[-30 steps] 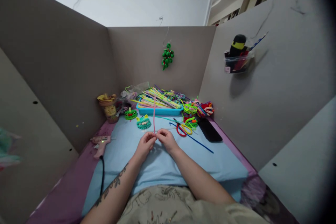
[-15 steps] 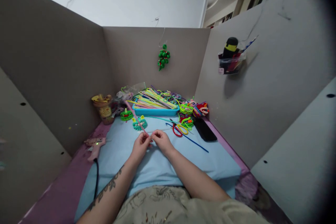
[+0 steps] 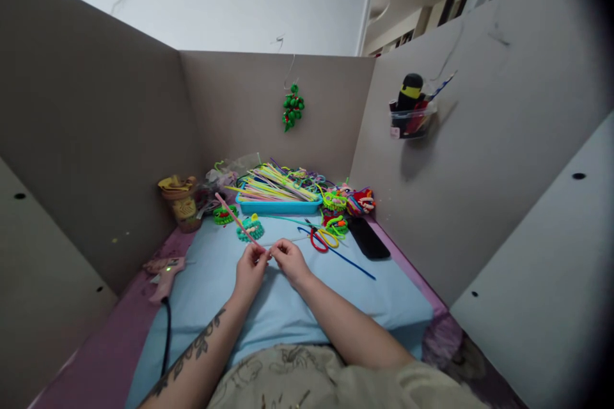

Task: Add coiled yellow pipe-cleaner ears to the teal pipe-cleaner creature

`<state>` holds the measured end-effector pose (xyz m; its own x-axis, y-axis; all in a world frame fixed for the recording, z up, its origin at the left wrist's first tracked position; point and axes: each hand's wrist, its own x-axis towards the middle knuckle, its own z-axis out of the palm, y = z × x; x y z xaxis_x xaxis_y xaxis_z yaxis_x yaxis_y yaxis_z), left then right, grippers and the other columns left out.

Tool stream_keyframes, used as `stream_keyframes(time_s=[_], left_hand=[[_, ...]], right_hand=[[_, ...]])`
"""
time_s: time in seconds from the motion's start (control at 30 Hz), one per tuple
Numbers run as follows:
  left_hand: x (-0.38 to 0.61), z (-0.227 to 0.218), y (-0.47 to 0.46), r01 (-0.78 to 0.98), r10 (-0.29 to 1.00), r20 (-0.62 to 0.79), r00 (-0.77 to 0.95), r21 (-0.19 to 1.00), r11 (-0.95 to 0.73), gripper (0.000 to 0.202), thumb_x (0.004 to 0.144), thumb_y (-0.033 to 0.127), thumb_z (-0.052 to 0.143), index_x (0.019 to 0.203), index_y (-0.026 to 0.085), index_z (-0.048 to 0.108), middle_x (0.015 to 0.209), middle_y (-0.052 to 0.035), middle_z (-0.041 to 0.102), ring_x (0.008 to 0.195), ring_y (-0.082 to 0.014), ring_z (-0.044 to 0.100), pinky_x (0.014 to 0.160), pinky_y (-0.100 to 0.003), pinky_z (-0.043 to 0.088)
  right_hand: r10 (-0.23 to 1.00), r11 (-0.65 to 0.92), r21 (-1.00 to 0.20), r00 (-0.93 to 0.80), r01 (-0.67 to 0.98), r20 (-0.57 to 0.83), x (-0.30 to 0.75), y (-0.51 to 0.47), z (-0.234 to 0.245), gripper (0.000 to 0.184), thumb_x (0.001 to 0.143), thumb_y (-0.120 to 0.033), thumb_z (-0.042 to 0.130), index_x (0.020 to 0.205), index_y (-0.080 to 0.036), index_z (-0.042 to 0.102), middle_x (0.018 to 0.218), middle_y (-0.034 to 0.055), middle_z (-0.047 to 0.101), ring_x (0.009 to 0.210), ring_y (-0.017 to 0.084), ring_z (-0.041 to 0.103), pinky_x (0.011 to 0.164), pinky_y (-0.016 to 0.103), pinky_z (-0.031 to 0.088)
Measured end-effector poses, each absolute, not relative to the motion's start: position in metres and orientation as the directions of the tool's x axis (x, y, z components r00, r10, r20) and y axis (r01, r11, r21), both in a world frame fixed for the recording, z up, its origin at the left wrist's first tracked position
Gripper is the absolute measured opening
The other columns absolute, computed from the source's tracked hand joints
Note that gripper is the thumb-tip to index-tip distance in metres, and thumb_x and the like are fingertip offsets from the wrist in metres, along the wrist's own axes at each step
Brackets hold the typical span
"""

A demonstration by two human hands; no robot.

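A pink pipe cleaner (image 3: 236, 219) slants up and left from between my hands. My left hand (image 3: 251, 268) is closed around its lower part. My right hand (image 3: 289, 260) pinches at its lower end, fingertips touching or almost touching those of the left; the exact grip is too small to make out. Just beyond the hands sits a teal fuzzy figure with yellow ears (image 3: 250, 228), partly crossed by the pipe cleaner. Right of the hands lie red and yellow scissors (image 3: 320, 239) and a dark blue pipe cleaner (image 3: 354, 263).
Behind stands a blue tray (image 3: 281, 207) heaped with pastel pipe cleaners. A pink glue gun (image 3: 165, 276) with a cord lies at left, near a brown cup (image 3: 185, 204). A black phone (image 3: 368, 239) lies at right. Grey panels (image 3: 268, 121) enclose the blue-covered table (image 3: 307, 310).
The view has shifted slightly, so most things appear a little further left. The pink pipe cleaner's free end has tilted further left and lower. Both hands stay together.
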<state>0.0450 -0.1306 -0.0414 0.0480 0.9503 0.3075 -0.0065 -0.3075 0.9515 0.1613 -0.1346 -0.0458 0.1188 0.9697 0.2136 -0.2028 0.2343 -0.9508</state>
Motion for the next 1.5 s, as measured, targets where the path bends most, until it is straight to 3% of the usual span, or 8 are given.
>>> stream_keyframes(time_s=[0.1, 0.2, 0.43, 0.8, 1.13, 1.37, 1.5], left_hand=[[0.044, -0.042, -0.131, -0.003, 0.946, 0.323, 0.025, 0.946, -0.323, 0.02, 0.071, 0.033, 0.065, 0.072, 0.019, 0.051, 0.063, 0.0031, 0.056, 0.062, -0.0135, 0.057, 0.06, -0.024, 0.045], [0.043, -0.041, -0.132, -0.004, 0.947, 0.318, 0.039, 0.948, -0.318, 0.019, 0.07, 0.032, 0.066, 0.072, 0.019, 0.052, 0.063, 0.0025, 0.059, 0.061, -0.0134, 0.058, 0.059, -0.024, 0.044], [0.04, -0.036, -0.136, -0.021, 0.963, 0.245, 0.113, 0.969, -0.245, 0.021, 0.069, 0.035, 0.066, 0.078, 0.016, 0.063, 0.068, -0.0023, 0.066, 0.066, -0.017, 0.062, 0.058, -0.025, 0.046], [0.043, -0.043, -0.133, -0.028, 0.964, 0.242, 0.113, 0.97, -0.241, 0.019, 0.072, 0.033, 0.06, 0.081, 0.016, 0.061, 0.063, 0.0012, 0.061, 0.057, -0.0126, 0.056, 0.057, -0.024, 0.045], [0.038, -0.043, -0.139, 0.083, 0.95, 0.239, 0.202, 0.962, -0.26, 0.016, 0.07, 0.032, 0.064, 0.073, 0.017, 0.07, 0.059, -0.0014, 0.065, 0.055, -0.0145, 0.055, 0.056, -0.025, 0.042], [0.043, -0.044, -0.138, 0.094, 0.953, 0.193, 0.232, 0.971, -0.22, 0.027, 0.071, 0.039, 0.062, 0.081, 0.015, 0.071, 0.06, -0.0023, 0.064, 0.051, -0.0137, 0.053, 0.049, -0.023, 0.04], [0.043, -0.043, -0.138, 0.1, 0.949, 0.211, 0.236, 0.966, -0.24, 0.023, 0.07, 0.037, 0.063, 0.072, 0.016, 0.069, 0.054, 0.0007, 0.057, 0.047, -0.0108, 0.046, 0.045, -0.021, 0.034]], right_hand=[[0.956, 0.283, -0.945, 0.13, -0.162, 0.263, 0.162, -0.139, -0.041, 0.018, 0.069, -0.034, 0.064, 0.066, -0.018, 0.056, 0.057, -0.0037, 0.054, 0.054, 0.011, 0.047, 0.054, 0.023, 0.037], [0.949, 0.303, -0.943, 0.127, -0.135, 0.287, 0.163, -0.141, -0.036, 0.018, 0.07, -0.033, 0.063, 0.065, -0.018, 0.056, 0.061, -0.002, 0.058, 0.06, 0.013, 0.051, 0.06, 0.025, 0.04], [0.964, 0.263, -0.957, 0.071, -0.118, 0.256, 0.168, -0.139, -0.036, 0.02, 0.065, -0.033, 0.065, 0.061, -0.019, 0.053, 0.049, -0.0056, 0.05, 0.05, 0.011, 0.046, 0.052, 0.024, 0.036], [0.969, 0.243, -0.964, 0.065, -0.106, 0.237, 0.174, -0.134, -0.046, 0.02, 0.067, -0.036, 0.066, 0.067, -0.016, 0.061, 0.046, -0.0069, 0.044, 0.044, 0.008, 0.036, 0.045, 0.022, 0.027], [0.977, 0.214, -0.968, 0.023, -0.127, 0.213, 0.179, -0.134, -0.044, 0.018, 0.065, -0.031, 0.067, 0.072, -0.015, 0.065, 0.051, -0.0035, 0.055, 0.043, 0.008, 0.042, 0.043, 0.022, 0.032], [0.975, 0.223, -0.963, 0.055, -0.153, 0.217, 0.181, -0.134, -0.046, 0.022, 0.07, -0.037, 0.064, 0.068, -0.017, 0.056, 0.048, -0.0072, 0.043, 0.042, 0.007, 0.034, 0.042, 0.021, 0.025], [0.976, 0.213, -0.958, 0.074, -0.191, 0.203, 0.18, -0.13, -0.048, 0.027, 0.069, -0.042, 0.064, 0.068, -0.018, 0.051, 0.049, -0.0077, 0.041, 0.04, 0.006, 0.03, 0.04, 0.021, 0.022]])
